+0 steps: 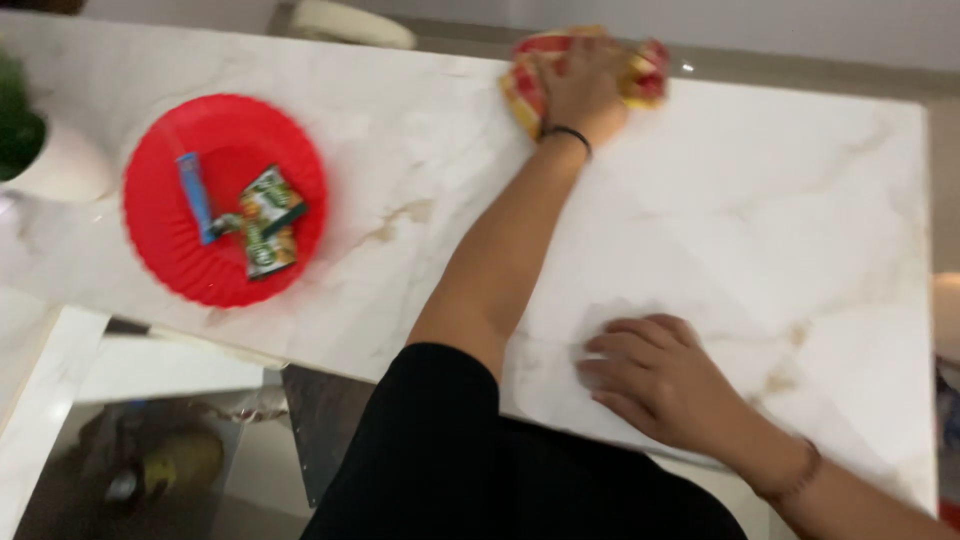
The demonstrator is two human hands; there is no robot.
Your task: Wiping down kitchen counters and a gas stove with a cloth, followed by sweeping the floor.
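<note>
My left hand (pixel 580 85) reaches across a white marble table (pixel 760 200) and presses down on a red and yellow cloth (pixel 640 75) at the table's far edge. The cloth is bunched under the palm, and a black band circles that wrist. My right hand (pixel 650 380) lies flat on the table near the front edge with its fingers spread and pointing left. It holds nothing, and there is a bracelet on its wrist.
A red ridged plate (pixel 165 200) sits at the table's left, holding a blue packet (pixel 195 195) and green sachets (pixel 268 222). A white pot with a green plant (pixel 40 150) stands at the far left. A pale seat (pixel 350 22) lies beyond the table.
</note>
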